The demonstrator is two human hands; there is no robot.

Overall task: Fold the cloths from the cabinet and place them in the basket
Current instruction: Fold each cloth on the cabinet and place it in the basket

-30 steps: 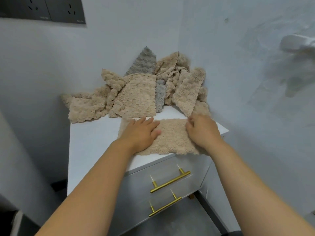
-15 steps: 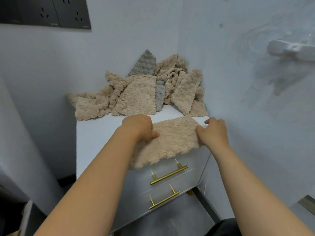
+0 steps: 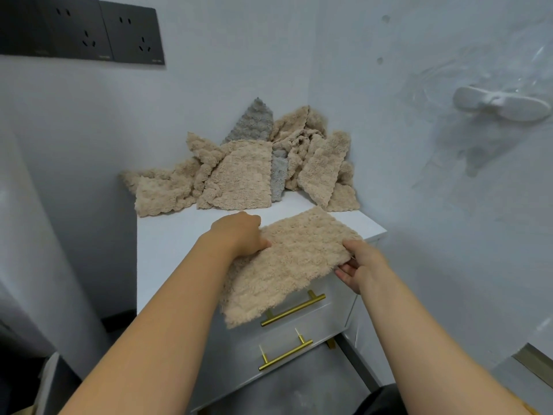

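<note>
White cabinet top fills mid-frame. The left hand pinches the beige cloth by its left edge and the right hand grips its right edge, both equally near. Its long axis runs between them, the lower corner hanging over two brass drawer handles. Behind, at upper centre, lies a heap of cloths: one grey, several beige, too tangled to count. No basket shows.

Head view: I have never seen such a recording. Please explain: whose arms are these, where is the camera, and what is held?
There is no machine here. A person wears a camera on the head, which looks down at their own arms. The left hand and the right hand each grip one edge of a beige cloth, which hangs over the front of the white cabinet. Behind it, on the cabinet top, lies a pile of unfolded cloths, mostly beige, with one grey cloth. No basket shows.
</note>
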